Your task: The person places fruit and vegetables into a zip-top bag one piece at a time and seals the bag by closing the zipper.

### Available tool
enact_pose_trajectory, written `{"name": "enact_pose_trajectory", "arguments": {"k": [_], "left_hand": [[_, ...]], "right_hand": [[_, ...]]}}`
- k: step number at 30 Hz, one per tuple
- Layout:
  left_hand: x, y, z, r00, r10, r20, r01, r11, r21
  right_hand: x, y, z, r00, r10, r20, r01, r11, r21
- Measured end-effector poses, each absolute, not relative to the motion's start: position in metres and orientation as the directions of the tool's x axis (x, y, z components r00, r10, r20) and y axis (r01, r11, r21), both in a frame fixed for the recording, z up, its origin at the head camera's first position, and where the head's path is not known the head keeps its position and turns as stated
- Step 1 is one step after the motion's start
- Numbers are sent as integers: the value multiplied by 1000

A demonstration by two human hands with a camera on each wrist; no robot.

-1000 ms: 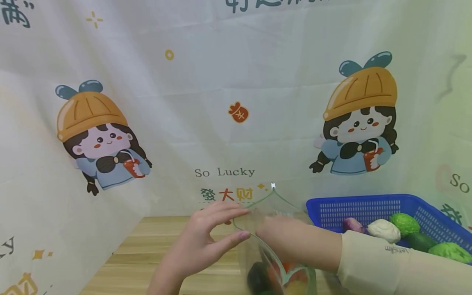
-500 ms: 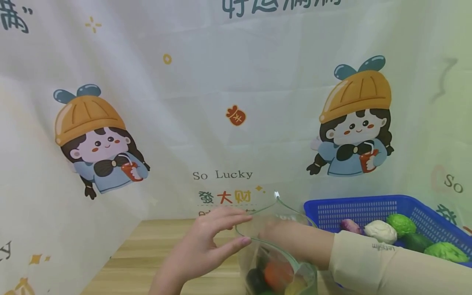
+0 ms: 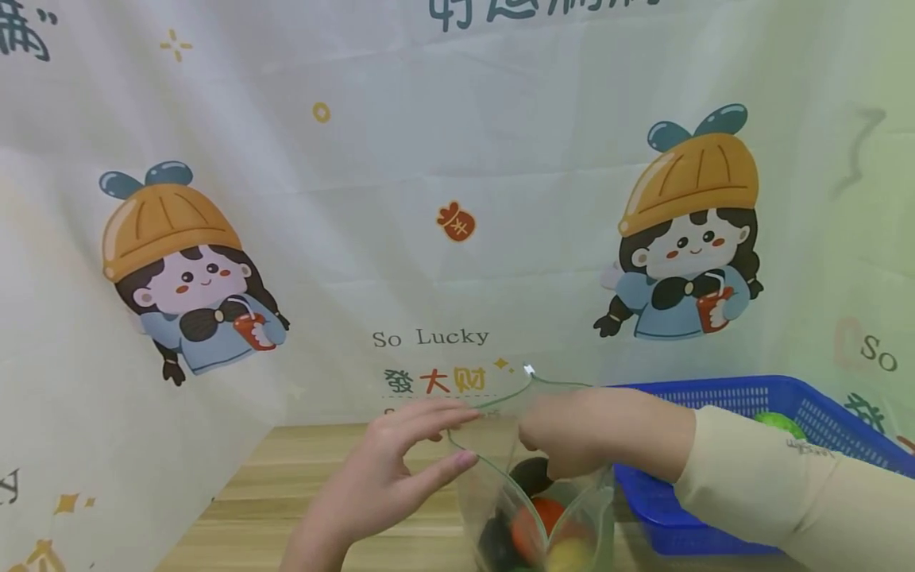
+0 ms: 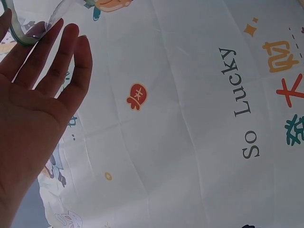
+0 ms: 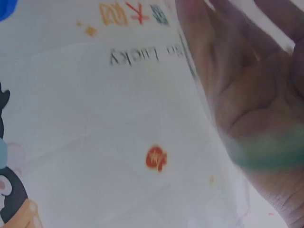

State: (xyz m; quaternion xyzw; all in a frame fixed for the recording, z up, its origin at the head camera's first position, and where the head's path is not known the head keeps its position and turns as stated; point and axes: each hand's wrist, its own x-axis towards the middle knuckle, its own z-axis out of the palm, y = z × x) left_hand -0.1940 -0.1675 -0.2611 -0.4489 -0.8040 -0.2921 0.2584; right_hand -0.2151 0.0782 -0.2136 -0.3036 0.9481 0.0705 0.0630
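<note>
A clear zip bag (image 3: 468, 508) with a green-edged mouth and white slider (image 3: 529, 369) stands on the table, its mouth spread. My left hand (image 3: 396, 469) is at its left rim, thumb and fingers apart and fairly straight, touching the edge. In the left wrist view, the green strip crosses near the fingertips. My right hand (image 3: 572, 433) is in the bag's mouth with fingers pointing down; in the right wrist view, the palm (image 5: 256, 85) shows nothing in it. Inside the bag are a dark oval vegetable (image 3: 530, 477), a red-orange round one (image 3: 536, 528) and a yellowish one (image 3: 570, 554).
A blue plastic basket (image 3: 686, 540) stands right of the bag, partly behind the right forearm. A green leafy vegetable (image 3: 779, 423) shows in it; the sleeve hides the others. Behind the wooden table (image 3: 286, 485) hangs a white printed cloth (image 3: 372, 199).
My right hand has risen from deeper in the bag and shifted right, uncovering the dark oval vegetable. The left hand stays at the rim. My right forearm now covers more of the basket.
</note>
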Motion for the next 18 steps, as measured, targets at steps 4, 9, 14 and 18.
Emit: {"name": "enact_pose_trajectory", "arguments": {"k": [4, 9, 14, 18], "left_hand": [[-195, -167, -260, -462, 571, 679, 873, 429, 234], [-194, -168, -259, -488, 558, 672, 857, 452, 247], [-192, -168, -259, -502, 553, 666, 848, 464, 254], [-190, -169, -260, -515, 547, 660, 841, 471, 266]], "right_hand": [[-208, 92, -177, -755, -630, -179, -636, 771, -29], [-210, 116, -138, -750, -661, -24, -657, 749, -90], [-234, 142, -139, -830, -545, 121, -546, 837, 26], [-254, 164, -172, -882, -464, -79, -471, 872, 133]]}}
